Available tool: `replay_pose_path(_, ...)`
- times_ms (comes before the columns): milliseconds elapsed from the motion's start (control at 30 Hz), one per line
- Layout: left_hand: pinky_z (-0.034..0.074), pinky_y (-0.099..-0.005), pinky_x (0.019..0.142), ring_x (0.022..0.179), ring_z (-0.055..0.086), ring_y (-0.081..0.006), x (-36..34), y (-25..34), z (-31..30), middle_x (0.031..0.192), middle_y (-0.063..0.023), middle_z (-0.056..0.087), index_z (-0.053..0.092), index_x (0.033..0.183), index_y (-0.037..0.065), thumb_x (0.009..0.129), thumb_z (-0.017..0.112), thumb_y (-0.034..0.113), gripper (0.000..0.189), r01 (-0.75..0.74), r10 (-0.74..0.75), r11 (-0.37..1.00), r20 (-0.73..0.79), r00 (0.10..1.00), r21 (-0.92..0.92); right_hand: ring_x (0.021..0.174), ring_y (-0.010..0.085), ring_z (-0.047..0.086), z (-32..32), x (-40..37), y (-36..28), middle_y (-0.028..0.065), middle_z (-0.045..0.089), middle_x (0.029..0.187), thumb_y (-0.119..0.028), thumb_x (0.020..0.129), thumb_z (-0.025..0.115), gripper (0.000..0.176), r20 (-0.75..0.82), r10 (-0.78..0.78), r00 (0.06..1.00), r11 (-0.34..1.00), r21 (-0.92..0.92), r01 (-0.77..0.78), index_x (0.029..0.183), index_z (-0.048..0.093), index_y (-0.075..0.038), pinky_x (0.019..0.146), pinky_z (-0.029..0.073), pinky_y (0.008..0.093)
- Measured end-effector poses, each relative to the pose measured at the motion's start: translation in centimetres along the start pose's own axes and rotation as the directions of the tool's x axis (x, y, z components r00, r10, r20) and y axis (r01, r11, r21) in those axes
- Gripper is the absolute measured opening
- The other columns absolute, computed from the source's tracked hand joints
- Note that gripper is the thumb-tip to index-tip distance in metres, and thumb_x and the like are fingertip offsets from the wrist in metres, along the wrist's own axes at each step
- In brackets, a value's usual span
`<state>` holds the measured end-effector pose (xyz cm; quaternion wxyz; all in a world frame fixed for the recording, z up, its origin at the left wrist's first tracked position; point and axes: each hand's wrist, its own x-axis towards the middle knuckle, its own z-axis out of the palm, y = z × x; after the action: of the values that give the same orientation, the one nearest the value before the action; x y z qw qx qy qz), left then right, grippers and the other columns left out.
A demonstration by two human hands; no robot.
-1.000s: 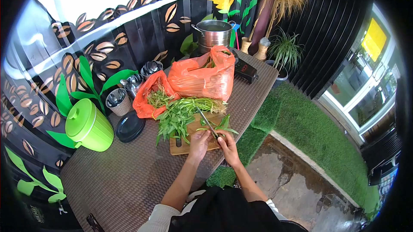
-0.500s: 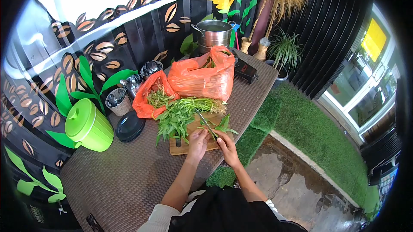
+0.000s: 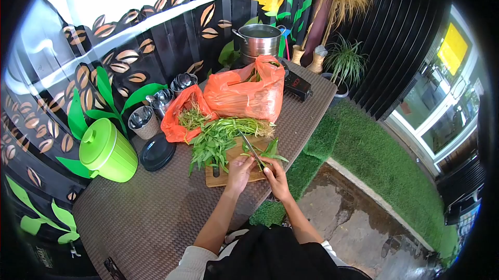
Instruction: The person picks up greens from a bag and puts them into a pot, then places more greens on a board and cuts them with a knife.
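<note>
My right hand (image 3: 276, 177) is closed around the handle of a knife (image 3: 250, 147), whose blade points up and to the left. Close beside it, my left hand (image 3: 239, 171) pinches a green stem by the blade. Both hands are over the near part of a wooden cutting board (image 3: 221, 178). Leafy greens (image 3: 210, 148) with pale stems and roots lie across the board's far side, and a few loose leaves (image 3: 271, 150) rest at its right. Behind the greens stand a large orange plastic bag (image 3: 244, 95) and a smaller one (image 3: 174, 124) holding root ends.
On the woven table (image 3: 150, 207) are a green lidded bucket (image 3: 110, 152), black plates (image 3: 157, 152), cutlery holders (image 3: 143, 122) and a steel pot (image 3: 259, 41) on a black stove (image 3: 298, 87). A potted plant (image 3: 344, 64) stands beyond the table's far right corner.
The knife and my right hand have shifted very slightly to the right. Both hands stay close together over the board.
</note>
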<state>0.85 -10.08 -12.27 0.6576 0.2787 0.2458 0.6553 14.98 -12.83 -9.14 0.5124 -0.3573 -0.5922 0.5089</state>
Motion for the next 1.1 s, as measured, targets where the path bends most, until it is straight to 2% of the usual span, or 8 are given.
replay_pose_path(200, 0.048, -0.0293, 0.079, 0.088, 0.059, -0.0147, 0.0, -0.7, 0.1, 0.095, -0.0041, 0.062, 0.058, 0.094, 0.005, 0.092, 0.055, 0.010, 0.006, 0.052, -0.061, 0.979, -0.041, 0.997, -0.197, 0.067, 0.0051, 0.037, -0.2, 0.1, 0.6, -0.0031, 0.045, 0.077, -0.010, 0.094, 0.049, 0.030, 0.010, 0.058, 0.998, 0.994, 0.095, -0.059, 0.123, 0.051, -0.003, 0.060, 0.033, 0.0195)
replay_pose_path(300, 0.048, -0.0284, 0.079, 0.087, 0.058, -0.0134, -0.3, -0.5, 0.3, 0.094, -0.0030, 0.062, 0.059, 0.093, 0.005, 0.093, 0.054, 0.013, 0.009, 0.040, -0.044, 0.980, -0.015, 0.999, -0.197, 0.075, 0.0064, 0.044, -0.3, 0.2, 0.3, -0.0011, 0.054, 0.094, -0.010, 0.094, 0.050, 0.032, 0.039, 0.040, 0.998, 0.999, 0.033, -0.042, 0.125, 0.050, -0.003, 0.067, 0.038, 0.0196)
replay_pose_path(400, 0.048, -0.0272, 0.078, 0.086, 0.059, -0.0124, -0.2, -0.4, 0.2, 0.092, -0.0020, 0.063, 0.059, 0.093, 0.005, 0.093, 0.054, 0.012, 0.008, 0.028, -0.020, 0.981, 0.045, 0.999, -0.190, 0.087, 0.0083, 0.050, -0.6, 0.3, 0.1, 0.0033, 0.056, 0.107, -0.013, 0.094, 0.049, 0.037, 0.083, -0.008, 0.997, 1.000, -0.018, 0.009, 0.130, 0.046, -0.003, 0.075, 0.040, 0.0215)
replay_pose_path(467, 0.049, -0.0272, 0.075, 0.084, 0.059, -0.0130, -0.2, -0.4, 0.0, 0.092, -0.0033, 0.062, 0.059, 0.094, 0.003, 0.091, 0.056, 0.010, 0.008, 0.035, -0.026, 0.984, 0.057, 0.998, -0.173, 0.115, 0.0158, 0.047, -1.0, 0.4, 0.3, 0.0079, 0.048, 0.132, -0.014, 0.094, 0.049, 0.040, 0.162, -0.052, 0.985, 0.996, -0.067, 0.063, 0.132, 0.044, -0.002, 0.096, 0.037, 0.0278)
replay_pose_path(567, 0.049, -0.0262, 0.075, 0.083, 0.059, -0.0120, 0.0, -1.1, -0.6, 0.092, -0.0033, 0.062, 0.060, 0.095, 0.003, 0.090, 0.057, 0.010, 0.009, 0.040, -0.032, 0.982, 0.049, 0.998, -0.184, 0.126, 0.0204, 0.041, -1.0, 0.4, 0.2, 0.0100, 0.045, 0.136, -0.012, 0.092, 0.051, 0.040, 0.191, -0.059, 0.980, 0.998, -0.023, 0.065, 0.130, 0.045, -0.001, 0.104, 0.031, 0.0318)
replay_pose_path(900, 0.046, -0.0300, 0.085, 0.092, 0.058, -0.0140, 0.1, -0.3, -0.5, 0.097, -0.0044, 0.063, 0.060, 0.099, 0.003, 0.089, 0.058, 0.009, 0.012, 0.093, -0.082, 0.993, 0.138, 0.987, -0.075, 0.111, 0.0144, 0.049, -1.0, 0.1, 0.2, 0.0070, 0.054, 0.123, -0.008, 0.089, 0.056, 0.037, 0.103, -0.034, 0.994, 0.999, 0.044, 0.029, 0.125, 0.050, -0.004, 0.096, 0.038, 0.0297)
replay_pose_path(967, 0.046, -0.0311, 0.088, 0.094, 0.058, -0.0152, 0.2, -0.5, -0.4, 0.098, -0.0054, 0.062, 0.060, 0.100, 0.003, 0.090, 0.056, 0.009, 0.012, 0.039, -0.007, 0.973, 0.140, 0.990, -0.226, 0.105, 0.0109, 0.049, -1.0, 0.1, 0.2, 0.0048, 0.054, 0.120, -0.007, 0.090, 0.056, 0.036, 0.065, 0.137, 0.989, 0.978, 0.150, -0.145, 0.125, 0.050, -0.004, 0.092, 0.040, 0.0261)
replay_pose_path(1100, 0.047, -0.0319, 0.089, 0.094, 0.059, -0.0167, 0.4, -0.9, -1.0, 0.097, -0.0060, 0.063, 0.059, 0.101, 0.003, 0.091, 0.054, 0.009, 0.013, 0.038, -0.019, 0.964, 0.075, 0.997, -0.262, 0.101, 0.0093, 0.048, -1.1, 0.2, 0.3, 0.0027, 0.054, 0.118, -0.007, 0.090, 0.055, 0.036, 0.098, 0.135, 0.986, 0.986, 0.081, -0.143, 0.126, 0.050, -0.004, 0.089, 0.040, 0.0239)
